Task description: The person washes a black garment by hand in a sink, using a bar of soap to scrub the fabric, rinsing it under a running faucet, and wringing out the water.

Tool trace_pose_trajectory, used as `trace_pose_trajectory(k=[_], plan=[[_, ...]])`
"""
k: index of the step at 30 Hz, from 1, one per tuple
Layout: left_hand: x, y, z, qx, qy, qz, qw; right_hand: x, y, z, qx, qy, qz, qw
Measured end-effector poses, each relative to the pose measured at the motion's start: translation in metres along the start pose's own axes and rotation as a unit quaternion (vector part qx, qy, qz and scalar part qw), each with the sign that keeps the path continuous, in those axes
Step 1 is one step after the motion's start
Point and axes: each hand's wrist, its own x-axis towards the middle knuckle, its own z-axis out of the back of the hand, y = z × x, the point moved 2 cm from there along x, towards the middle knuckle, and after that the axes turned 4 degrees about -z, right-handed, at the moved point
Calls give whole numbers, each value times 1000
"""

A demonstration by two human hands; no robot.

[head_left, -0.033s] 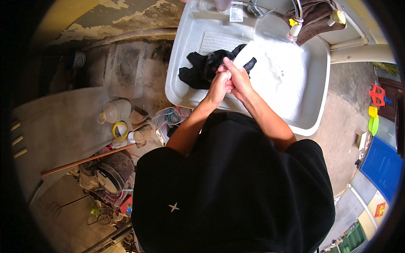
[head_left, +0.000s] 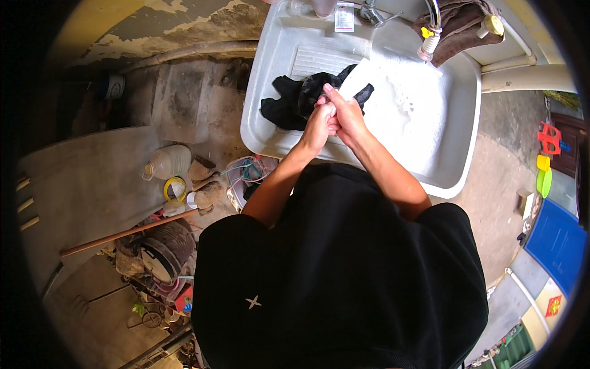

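My left hand (head_left: 319,127) and my right hand (head_left: 348,115) are pressed together over the near side of the white sink (head_left: 253,126). The fingers of both are closed, and the right thumb lies across the top. What is between the palms is hidden. Just beyond them lies a bunched black cloth (head_left: 284,112), partly covered by the hands, on the sink's left half. The ribbed washboard (head_left: 316,59) shows behind the cloth. White suds (head_left: 412,117) fill the basin to the right of my hands.
A tap (head_left: 434,27) with a yellow lever hangs over the basin, a brown towel (head_left: 461,31) beside it. A small white packet (head_left: 344,18) lies on the back ledge. Left on the floor are a plastic jug (head_left: 171,161), a wooden pole (head_left: 129,234) and clutter.
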Motion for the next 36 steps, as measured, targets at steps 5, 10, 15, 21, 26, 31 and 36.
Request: trace_pose_trajectory(k=[5,10,15,21,26,31,36], plan=[[-10,8,-5,71,-124,-49,989,5,-11,-8,34,-48,52,997],[-9,21,15,193,-146,-99,965,10,-21,-10,69,-73,44,994],[-16,15,18,322,-98,-131,932,10,-24,-10,126,-109,28,986],[-24,6,12,409,-65,-199,888,19,-27,-1,192,-102,-2,976],[-41,7,17,448,-56,-107,886,32,-14,27,200,-68,-2,977],[-55,4,22,466,-59,-141,872,31,-15,19,187,-63,-6,980],[-67,-11,18,488,-56,-148,858,38,-3,17,168,-65,2,984]])
